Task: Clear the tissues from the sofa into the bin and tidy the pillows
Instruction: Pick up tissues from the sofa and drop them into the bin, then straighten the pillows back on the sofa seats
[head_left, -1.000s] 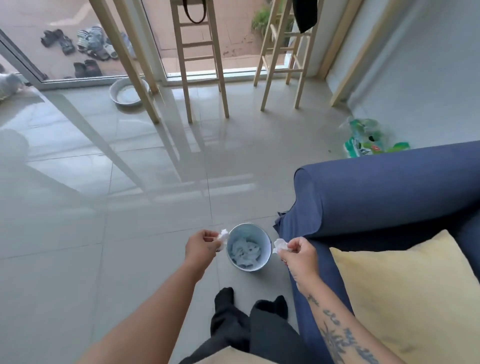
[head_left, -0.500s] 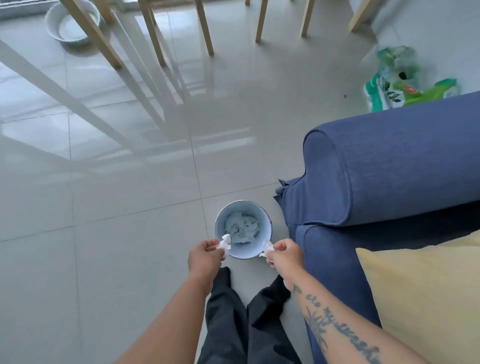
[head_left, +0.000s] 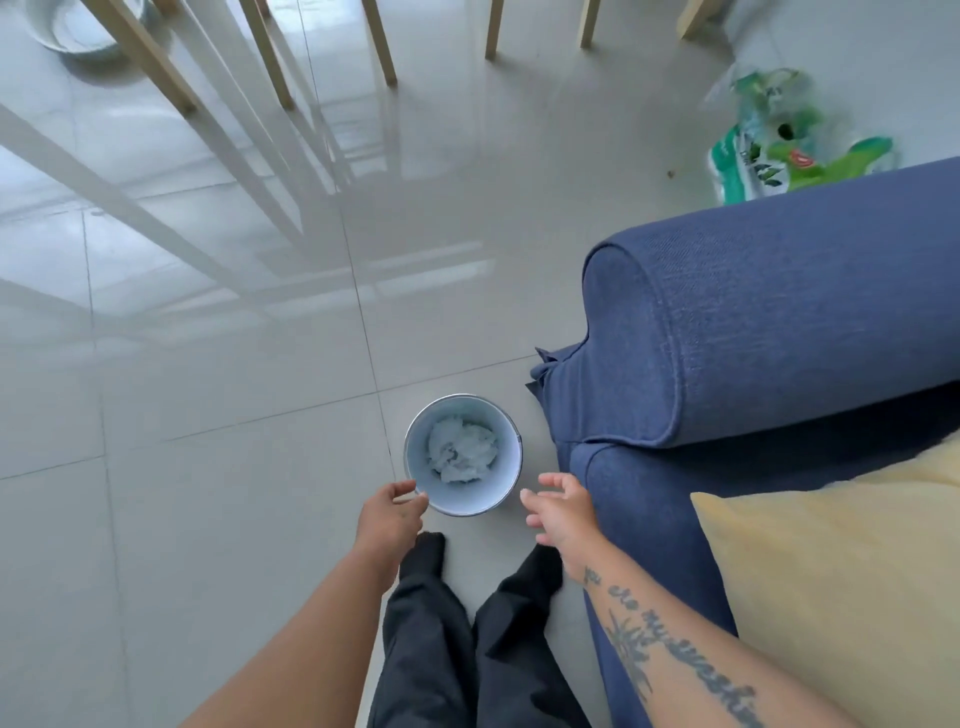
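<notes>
Floor tiles (head_left: 208, 519), pale grey and glossy, fill the left. Left hand (head_left: 389, 514) hovers just beside the bin's near-left rim, fingers loosely curled around nothing; whether it touches the rim is hard to tell. The small round metal bin (head_left: 501, 493) stands on the floor with crumpled tissues (head_left: 462, 451) inside. Right hand (head_left: 558, 512) hangs near the bin's right, fingers spread and empty. Beyond it are the blue sofa (head_left: 779, 322) and a yellow pillow (head_left: 841, 571) on its seat.

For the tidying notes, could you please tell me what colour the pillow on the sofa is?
Pale yellow: the soft square pillow, clearest in the head view.
</notes>
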